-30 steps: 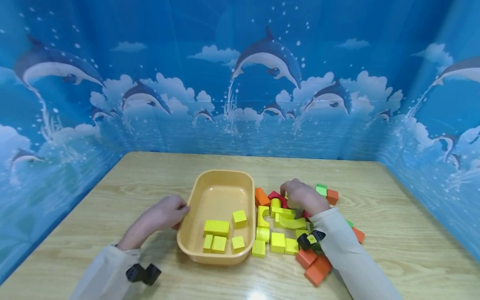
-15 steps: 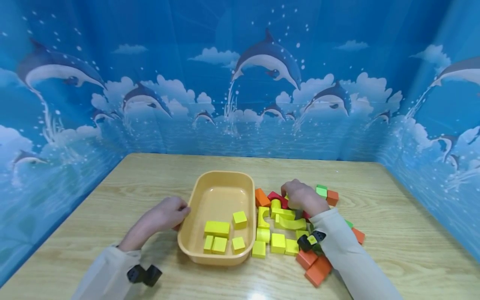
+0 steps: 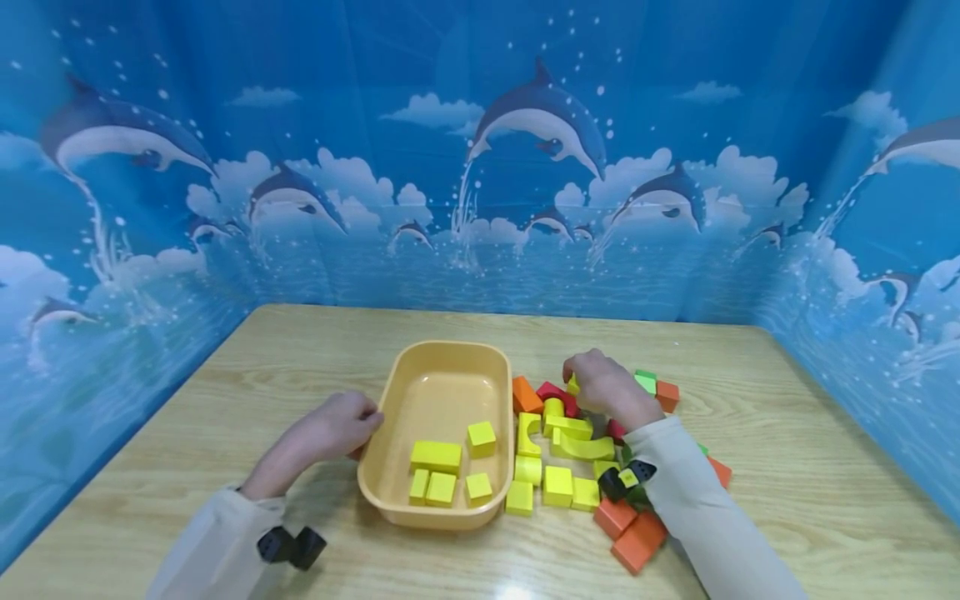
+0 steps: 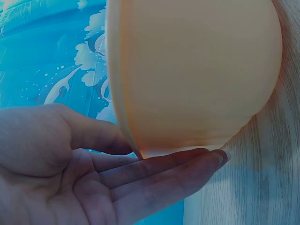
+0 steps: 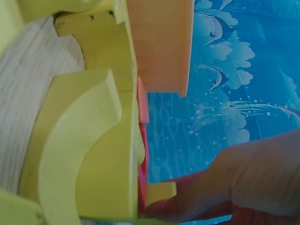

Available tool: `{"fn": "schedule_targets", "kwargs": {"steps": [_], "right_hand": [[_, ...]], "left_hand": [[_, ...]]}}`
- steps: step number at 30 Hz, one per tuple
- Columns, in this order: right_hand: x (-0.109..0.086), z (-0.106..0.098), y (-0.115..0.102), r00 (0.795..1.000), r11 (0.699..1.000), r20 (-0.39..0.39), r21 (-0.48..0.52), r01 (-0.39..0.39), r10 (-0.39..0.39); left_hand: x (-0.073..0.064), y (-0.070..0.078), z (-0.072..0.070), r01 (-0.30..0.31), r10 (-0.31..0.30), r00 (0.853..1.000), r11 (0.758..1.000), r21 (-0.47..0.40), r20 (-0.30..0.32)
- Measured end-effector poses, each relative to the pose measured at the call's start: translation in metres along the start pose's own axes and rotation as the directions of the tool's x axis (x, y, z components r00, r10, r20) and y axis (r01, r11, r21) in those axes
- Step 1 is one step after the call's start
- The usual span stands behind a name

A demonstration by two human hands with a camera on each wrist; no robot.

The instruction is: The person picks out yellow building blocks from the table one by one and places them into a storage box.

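A tan plastic tray [image 3: 416, 392] with rounded corners sits left of the block pile, several yellow blocks [image 3: 435, 456] inside its near end. My left hand [image 3: 341, 427] holds its left side. In the left wrist view, thumb and fingers [image 4: 159, 171] pinch the tray's rim [image 4: 123, 112], the fingers lying along the outer wall. Over the far side of the pile, my right hand [image 3: 603, 387] pinches a small yellow block [image 3: 573, 385]. That same yellow block [image 5: 161, 191] shows between thumb and fingers in the right wrist view, partly covered by the thumb.
Beside the tray's right wall lie yellow blocks, including an arch [image 3: 527, 435] and a curved piece [image 3: 581, 446]. An orange block [image 3: 527, 395] and a red arch [image 3: 557, 396] lie behind them. Orange-red blocks [image 3: 639, 542] are near the right forearm; green ones [image 3: 645, 382] lie beyond the hand.
My right hand has risen slightly, and more of the yellow block shows at its fingertips. The left hand keeps its hold on the tray, which stays in place.
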State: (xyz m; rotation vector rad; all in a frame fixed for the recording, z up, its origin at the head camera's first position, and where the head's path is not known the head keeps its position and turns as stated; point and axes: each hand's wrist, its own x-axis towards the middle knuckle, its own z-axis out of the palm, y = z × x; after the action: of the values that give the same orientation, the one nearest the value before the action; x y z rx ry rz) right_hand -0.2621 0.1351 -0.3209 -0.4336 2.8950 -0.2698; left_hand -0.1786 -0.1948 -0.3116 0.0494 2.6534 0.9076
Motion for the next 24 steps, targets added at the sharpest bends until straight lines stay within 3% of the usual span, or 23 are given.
{"fn": "schedule_targets", "kwargs": {"steps": [6, 10, 18, 20, 24], "right_hand": [[0.0, 0.0, -0.014, 0.993, 0.996, -0.084, -0.027, 0.083, -0.085], [-0.003, 0.004, -0.028, 0.966, 0.982, -0.174, -0.035, 0.187, -0.19], [-0.016, 0.012, -0.06, 0.828, 0.906, -0.385, -0.062, 0.418, -0.408], [-0.02, 0.015, -0.069, 0.796, 0.881, -0.4, -0.072, 0.467, -0.455], [-0.03, 0.019, -0.083, 0.754, 0.823, -0.358, -0.082, 0.562, -0.551]], "left_hand": [[0.0, 0.0, 0.0, 0.012, -0.012, 1.0, 1.0, 0.006, -0.001], [0.0, 0.0, 0.001, 0.019, -0.019, 1.0, 1.0, 0.007, -0.001], [-0.001, 0.001, 0.0, 0.012, -0.012, 1.0, 1.0, 0.018, 0.001], [-0.002, 0.002, 0.0, 0.011, -0.011, 1.0, 1.0, 0.021, 0.001], [-0.002, 0.003, 0.001, 0.019, -0.019, 1.0, 1.0, 0.019, 0.001]]}}
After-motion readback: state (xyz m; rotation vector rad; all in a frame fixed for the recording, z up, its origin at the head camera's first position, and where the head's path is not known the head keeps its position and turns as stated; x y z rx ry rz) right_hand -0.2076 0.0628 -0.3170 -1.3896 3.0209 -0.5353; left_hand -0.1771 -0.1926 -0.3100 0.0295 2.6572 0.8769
